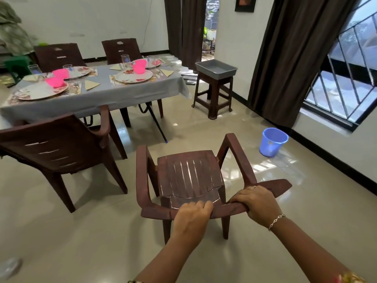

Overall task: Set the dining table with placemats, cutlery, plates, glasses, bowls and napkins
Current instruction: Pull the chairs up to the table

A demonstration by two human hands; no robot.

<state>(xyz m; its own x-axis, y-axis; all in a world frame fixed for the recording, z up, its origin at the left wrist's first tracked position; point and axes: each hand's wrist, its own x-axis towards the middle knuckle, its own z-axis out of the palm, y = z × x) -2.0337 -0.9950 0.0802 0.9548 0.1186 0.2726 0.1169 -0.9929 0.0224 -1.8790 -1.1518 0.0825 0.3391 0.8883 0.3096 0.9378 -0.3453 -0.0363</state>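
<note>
A brown plastic armchair point(189, 176) stands on the floor right in front of me, its seat facing the table. My left hand point(191, 214) grips the top edge of its backrest, and my right hand point(258, 203) grips the same edge further right. The dining table point(114, 97), under a grey cloth, stands at the upper left. It carries floral plates point(133, 76), pink bowls point(139, 66), glasses point(125, 60), folded napkins point(91, 85), cutlery and placemats.
Another brown chair point(59, 148) stands at the table's near side, two more at its far side. A brown stool point(214, 94) holds a grey tray point(216, 69) to the table's right. A blue bucket point(272, 142) sits near the window wall.
</note>
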